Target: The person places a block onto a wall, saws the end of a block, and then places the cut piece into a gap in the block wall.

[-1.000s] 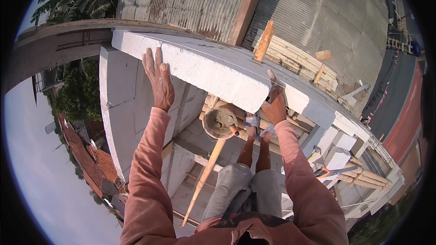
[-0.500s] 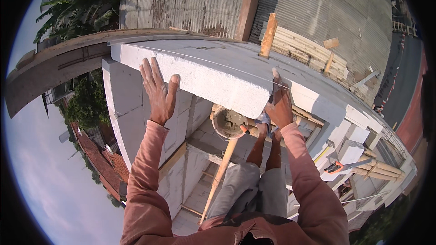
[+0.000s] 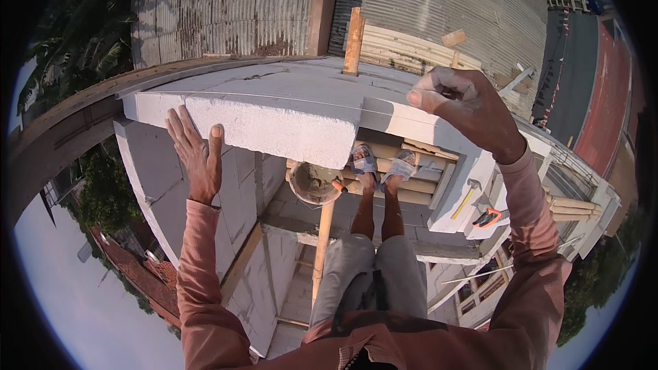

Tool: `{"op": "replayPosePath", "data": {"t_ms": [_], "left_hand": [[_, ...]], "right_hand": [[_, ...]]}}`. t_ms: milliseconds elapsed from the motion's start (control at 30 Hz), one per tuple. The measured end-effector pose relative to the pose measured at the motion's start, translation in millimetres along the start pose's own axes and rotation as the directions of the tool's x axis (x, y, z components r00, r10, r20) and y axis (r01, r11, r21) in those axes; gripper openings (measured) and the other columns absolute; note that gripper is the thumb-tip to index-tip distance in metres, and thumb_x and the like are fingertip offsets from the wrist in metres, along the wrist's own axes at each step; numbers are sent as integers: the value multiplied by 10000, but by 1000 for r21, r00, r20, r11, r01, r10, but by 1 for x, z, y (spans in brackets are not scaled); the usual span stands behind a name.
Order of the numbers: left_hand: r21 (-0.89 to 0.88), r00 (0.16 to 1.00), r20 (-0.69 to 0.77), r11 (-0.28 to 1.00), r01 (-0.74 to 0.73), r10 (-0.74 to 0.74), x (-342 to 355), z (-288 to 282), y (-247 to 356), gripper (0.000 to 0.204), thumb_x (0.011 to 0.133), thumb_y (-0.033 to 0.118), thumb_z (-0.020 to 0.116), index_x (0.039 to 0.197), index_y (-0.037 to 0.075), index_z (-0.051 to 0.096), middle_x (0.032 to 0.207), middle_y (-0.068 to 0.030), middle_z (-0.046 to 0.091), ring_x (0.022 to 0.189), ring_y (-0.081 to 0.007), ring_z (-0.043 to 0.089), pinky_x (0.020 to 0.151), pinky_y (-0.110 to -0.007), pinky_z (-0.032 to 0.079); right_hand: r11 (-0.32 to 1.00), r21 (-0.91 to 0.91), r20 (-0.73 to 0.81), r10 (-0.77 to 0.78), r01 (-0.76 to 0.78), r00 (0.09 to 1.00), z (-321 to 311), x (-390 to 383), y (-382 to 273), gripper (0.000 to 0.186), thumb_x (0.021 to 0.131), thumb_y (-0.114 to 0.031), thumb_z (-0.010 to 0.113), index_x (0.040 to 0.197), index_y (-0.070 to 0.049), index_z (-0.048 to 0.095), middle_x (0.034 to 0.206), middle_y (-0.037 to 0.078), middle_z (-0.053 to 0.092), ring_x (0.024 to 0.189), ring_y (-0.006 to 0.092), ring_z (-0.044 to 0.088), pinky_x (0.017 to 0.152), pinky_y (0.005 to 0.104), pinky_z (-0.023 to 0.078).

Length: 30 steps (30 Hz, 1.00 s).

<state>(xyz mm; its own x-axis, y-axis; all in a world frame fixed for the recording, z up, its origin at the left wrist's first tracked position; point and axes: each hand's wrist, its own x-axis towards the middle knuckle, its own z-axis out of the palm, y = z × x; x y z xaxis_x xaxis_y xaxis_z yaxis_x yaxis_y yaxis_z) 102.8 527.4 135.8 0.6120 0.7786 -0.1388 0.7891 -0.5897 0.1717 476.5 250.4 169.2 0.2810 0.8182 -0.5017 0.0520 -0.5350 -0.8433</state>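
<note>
High on a half-built wall, a person stood on plank scaffolding and steadied a large white block [image 3: 274, 120] lying on top of the wall. The left hand [image 3: 195, 157] lay open and flat, fingers spread, against the block's rough, chalky side face near its left end. Below the block's right corner sat a round bucket [image 3: 314, 181] of grey mortar, with a bamboo pole [image 3: 321, 250] dropping beneath it and sandalled feet [image 3: 384, 164] on the planks [image 3: 418, 195]. The right hand [image 3: 466, 106], dusted white, hovered curled into a loose fist above the wall; whether it pinched anything could not be told. With only one palm on it, the squared, porous block looked liable to shift or chip an edge, and the narrow footing left little margin for a slip.
</note>
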Motion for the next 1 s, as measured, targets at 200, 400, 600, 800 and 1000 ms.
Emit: {"op": "replayPosePath", "data": {"t_ms": [200,400,600,800,1000], "left_hand": [[-43,998,-1,997,-57,57,4,7,2,881,1020,647,364,1630,78,80,1687,-214,-8,1557,-399,-67,1233,-546,-3],[-18,998,0,997,-68,68,4,7,3,862,1034,620,367,1626,64,80,1681,-234,-9,1554,-410,-50,1237,-535,13],[-23,997,9,997,-70,71,4,5,-2,856,1037,618,352,1626,62,76,1681,-233,-9,1553,-415,-53,1236,-543,13],[-24,997,5,997,-72,72,3,7,3,851,1041,621,333,1624,57,76,1681,-232,-12,1554,-415,-47,1236,-545,21],[-11,998,12,998,-68,68,3,5,2,859,1036,641,306,1623,56,78,1680,-232,-8,1552,-420,-46,1236,-545,10]], "right_hand": [[962,-235,258,-73,136,963,14,86,32,410,854,-463,750,950,-66,779,835,27,705,807,148,633,721,324,499],[998,-63,443,38,-11,896,28,101,27,273,790,-326,716,918,-99,799,855,8,716,792,123,625,704,286,487],[996,40,513,48,-80,857,28,106,31,219,758,-260,748,877,-83,797,830,-3,707,767,110,616,696,253,475],[997,49,589,14,-54,808,29,118,36,217,764,-226,752,896,-58,789,858,26,724,789,117,641,732,250,495],[999,-43,601,13,16,799,28,119,32,210,770,-215,744,905,-60,787,897,40,738,843,145,665,779,278,506]]}}
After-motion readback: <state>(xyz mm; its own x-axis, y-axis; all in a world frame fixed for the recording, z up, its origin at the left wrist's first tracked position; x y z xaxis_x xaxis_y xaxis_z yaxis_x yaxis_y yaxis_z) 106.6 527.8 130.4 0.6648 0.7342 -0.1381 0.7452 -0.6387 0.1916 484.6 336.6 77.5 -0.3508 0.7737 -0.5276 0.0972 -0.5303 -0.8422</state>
